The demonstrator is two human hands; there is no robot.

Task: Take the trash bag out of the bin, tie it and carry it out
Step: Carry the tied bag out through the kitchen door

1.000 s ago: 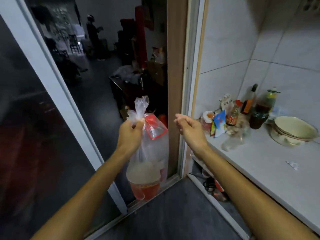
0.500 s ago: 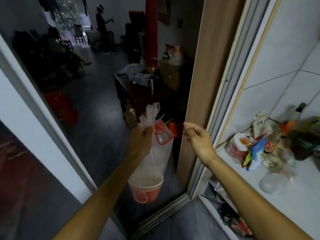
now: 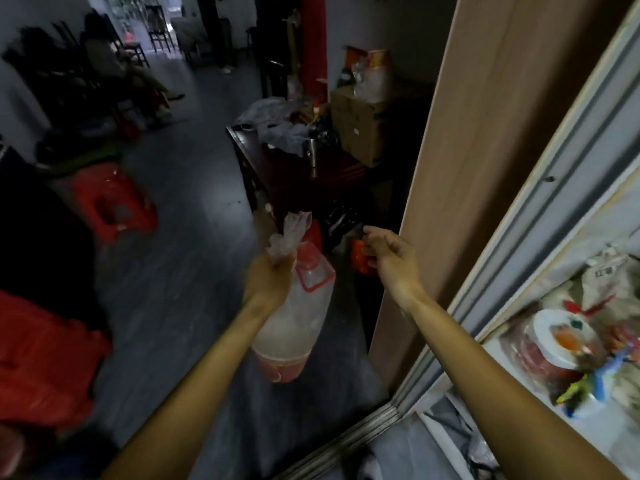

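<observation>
A clear plastic trash bag (image 3: 298, 317) hangs in front of me in the doorway, its neck twisted into a tuft above my fist. Inside it sit a red-rimmed lid near the top and a red-and-white cup at the bottom. My left hand (image 3: 268, 277) is shut on the bag's neck and carries its weight. My right hand (image 3: 389, 258) is raised beside the bag, a hand's width to its right, holding nothing, fingers loosely curled and apart. The bin is not in view.
A wooden door frame (image 3: 485, 168) stands right of my right hand, with the sliding-door floor track (image 3: 363, 431) below. A dark cluttered table (image 3: 304, 171) is ahead. A red plastic stool (image 3: 112, 206) sits on the dark floor to the left. A counter with food packets (image 3: 571, 348) is on the right.
The view has advanced through the doorway toward the dark room; the counter slid off to the right. The bag stays in my left hand, and my right hand remains beside it.
</observation>
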